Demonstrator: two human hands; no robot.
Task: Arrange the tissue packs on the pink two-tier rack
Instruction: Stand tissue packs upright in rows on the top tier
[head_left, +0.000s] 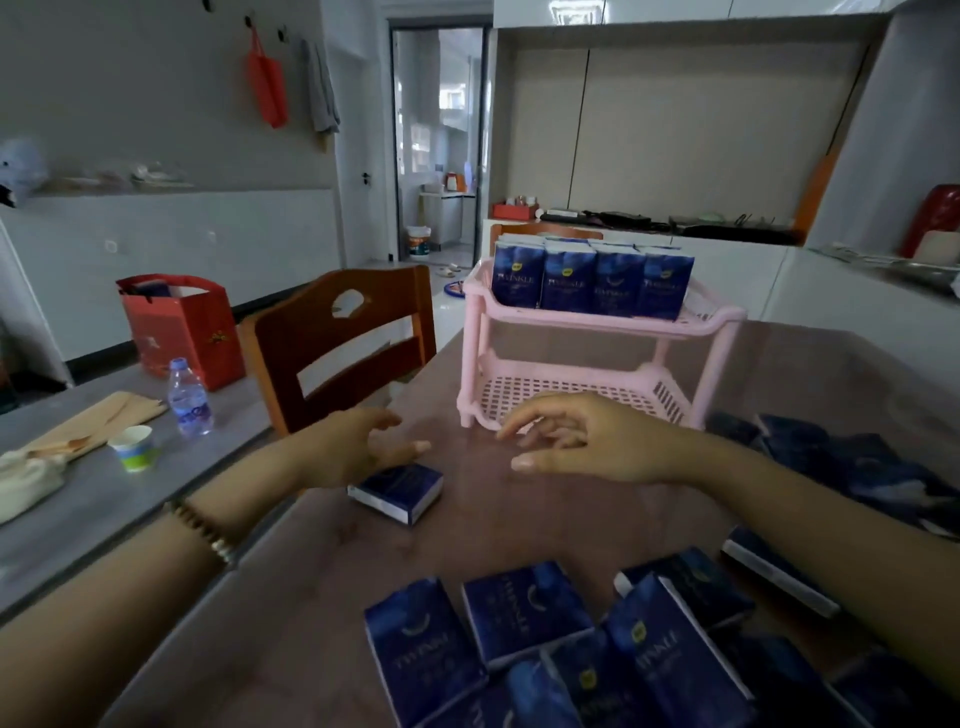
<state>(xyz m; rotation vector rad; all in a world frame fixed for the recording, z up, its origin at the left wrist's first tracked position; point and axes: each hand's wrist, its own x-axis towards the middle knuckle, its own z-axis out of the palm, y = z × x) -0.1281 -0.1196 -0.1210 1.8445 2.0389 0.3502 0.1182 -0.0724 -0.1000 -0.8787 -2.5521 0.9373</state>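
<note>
On the reddish-brown tabletop (311, 597), a pink two-tier perforated plastic rack (602, 323) stands at the far side, its upper tier carrying a row of upright dark blue tissue packs (589, 283) set side by side. A single dark blue tissue pack with white edges (400, 493) lies flat on the table, near the rack's front left foot. The left hand (353, 449) hovers over this pack's far left corner with its fingers (415, 447) straight and slightly spread; whether they touch it cannot be told. The right hand (582, 441) hangs just in front of the rack's lower tier, fingers loosely spread and holding nothing, well apart from the single pack. A loose heap of identical blue packs (561, 639) lies in the near foreground, and a darker pile (852, 467) lies right of the rack. A brown wooden chair (343, 343) stands left of the table.
</note>
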